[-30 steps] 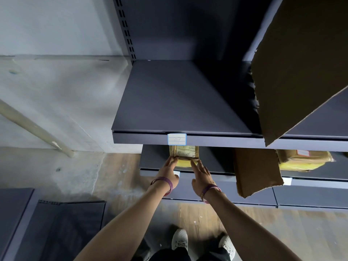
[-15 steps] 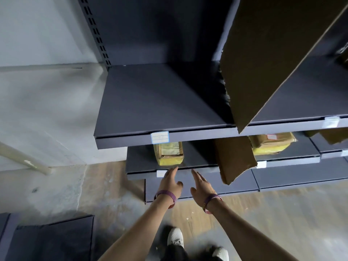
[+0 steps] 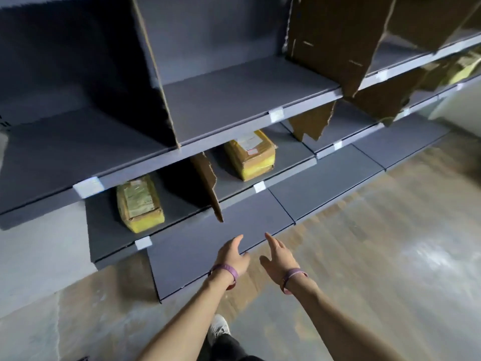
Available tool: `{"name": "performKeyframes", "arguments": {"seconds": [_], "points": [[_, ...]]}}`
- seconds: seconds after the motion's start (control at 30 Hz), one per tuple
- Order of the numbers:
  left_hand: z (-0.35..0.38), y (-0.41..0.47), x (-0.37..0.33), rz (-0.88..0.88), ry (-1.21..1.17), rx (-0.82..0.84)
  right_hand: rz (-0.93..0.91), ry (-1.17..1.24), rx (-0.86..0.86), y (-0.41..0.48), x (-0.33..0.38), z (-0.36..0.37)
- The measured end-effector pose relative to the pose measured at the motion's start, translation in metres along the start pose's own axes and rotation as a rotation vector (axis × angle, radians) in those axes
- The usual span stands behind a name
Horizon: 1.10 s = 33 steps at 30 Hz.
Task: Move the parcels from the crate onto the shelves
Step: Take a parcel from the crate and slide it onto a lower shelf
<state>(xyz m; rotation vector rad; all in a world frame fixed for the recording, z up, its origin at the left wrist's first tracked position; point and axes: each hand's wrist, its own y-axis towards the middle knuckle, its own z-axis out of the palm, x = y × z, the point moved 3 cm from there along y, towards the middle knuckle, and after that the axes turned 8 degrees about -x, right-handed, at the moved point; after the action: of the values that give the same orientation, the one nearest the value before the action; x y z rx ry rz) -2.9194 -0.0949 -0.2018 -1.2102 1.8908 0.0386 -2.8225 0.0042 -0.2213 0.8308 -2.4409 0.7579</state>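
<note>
left hand (image 3: pixel 233 256), right hand (image 3: pixel 279 257) empty, fingers loosely spread, apart, hovering low before shelf (image 3: pixel 104 230). yellow parcel (image 3: pixel 139 203) lies there; second parcel (image 3: pixel 251 155) beyond cardboard divider (image 3: pixel 208 183). crate out of view. likely between parcels: next calls for turning to crate, gripping another.

The one camera sits on the person's head, close in front of the long dark grey metal shelf rack (image 3: pixel 234 100), and looks forward and down at its low shelves.
</note>
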Motion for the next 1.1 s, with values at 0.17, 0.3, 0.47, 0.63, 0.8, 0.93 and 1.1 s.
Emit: {"name": "performKeyframes", "arguments": {"seconds": [0.17, 0.3, 0.47, 0.63, 0.8, 0.93, 1.1], "points": [[0.079, -0.051, -0.076, 0.209, 0.036, 0.095, 0.166, 0.095, -0.190, -0.053, -0.110, -0.077], [0.143, -0.083, -0.130, 0.365, 0.158, 0.143, 0.316, 0.142, -0.340, -0.103, -0.187, -0.131], [0.217, -0.113, -0.210, 0.593, 0.422, 0.214, 0.478, 0.158, -0.532, -0.155, -0.268, -0.198], [0.271, -0.120, -0.263, 0.709, 0.499, 0.305, 0.601, 0.246, -0.646, -0.173, -0.324, -0.238], [0.327, -0.095, -0.310, 0.702, 0.537, 0.399, 0.674, 0.317, -0.663, -0.158, -0.367, -0.266], [0.376, -0.064, -0.363, 0.738, 0.511, 0.442, 0.722, 0.285, -0.675, -0.119, -0.405, -0.310], [0.426, -0.005, -0.445, 0.761, 0.518, 0.470, 0.745, 0.237, -0.701, -0.053, -0.444, -0.388]]}}
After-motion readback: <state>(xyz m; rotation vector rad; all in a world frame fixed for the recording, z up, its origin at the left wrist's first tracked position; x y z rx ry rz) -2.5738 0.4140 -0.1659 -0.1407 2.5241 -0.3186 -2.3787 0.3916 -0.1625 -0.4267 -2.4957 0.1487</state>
